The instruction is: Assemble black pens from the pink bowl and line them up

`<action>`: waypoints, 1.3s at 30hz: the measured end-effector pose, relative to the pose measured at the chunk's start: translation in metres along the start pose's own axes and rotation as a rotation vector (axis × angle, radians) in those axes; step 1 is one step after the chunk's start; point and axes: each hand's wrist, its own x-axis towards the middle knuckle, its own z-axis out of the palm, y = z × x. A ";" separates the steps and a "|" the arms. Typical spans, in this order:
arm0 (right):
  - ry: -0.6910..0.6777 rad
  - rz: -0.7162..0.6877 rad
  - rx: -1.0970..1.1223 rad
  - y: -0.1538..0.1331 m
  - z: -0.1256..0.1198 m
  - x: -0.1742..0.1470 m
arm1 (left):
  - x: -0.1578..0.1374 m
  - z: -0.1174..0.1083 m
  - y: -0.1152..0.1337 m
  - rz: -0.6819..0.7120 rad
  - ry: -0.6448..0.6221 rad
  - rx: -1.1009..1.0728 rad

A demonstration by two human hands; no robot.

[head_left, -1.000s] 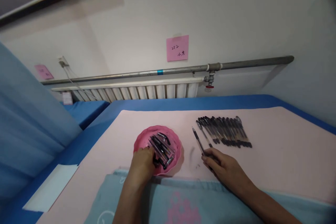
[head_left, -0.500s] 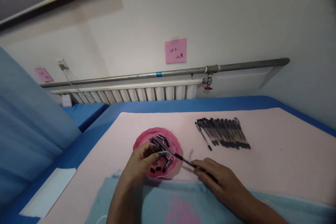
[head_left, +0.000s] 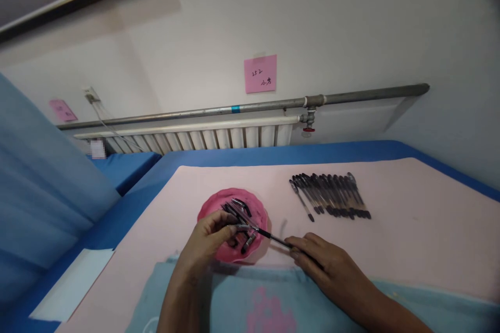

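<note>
Over the pink scalloped plate (head_left: 260,207), my left hand (head_left: 205,239) pinches a clear-and-dark pen cap (head_left: 242,228) between thumb and fingers. My right hand (head_left: 328,263), to the right of the plate, is closed around a black pen (head_left: 273,239). The pen slants up to the left, and its front end meets the open end of the cap; how far it sits inside I cannot tell. Several loose caps (head_left: 248,243) lie in the plate, partly hidden by my left hand.
A row of several capped pens (head_left: 332,195) lies side by side on the pink sheet (head_left: 422,218), right of the plate. A light blue cloth (head_left: 230,296) covers the near edge. White paper (head_left: 74,283) rests at the left; a radiator (head_left: 219,138) runs along the wall.
Both hands hold almost the same pose. The pen's front end is slightly nearer the cap in my left hand. The whole view has shifted a little.
</note>
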 end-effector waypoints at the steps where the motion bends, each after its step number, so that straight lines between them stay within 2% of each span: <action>1: 0.003 0.002 -0.002 0.000 0.000 0.000 | 0.000 0.000 0.000 -0.002 0.002 -0.002; 29: -0.025 0.015 -0.010 0.002 -0.002 -0.003 | 0.002 -0.002 -0.004 0.010 0.043 -0.030; 39: -0.033 -0.026 -0.068 -0.001 -0.001 -0.002 | 0.004 0.008 -0.004 -0.044 -0.016 0.069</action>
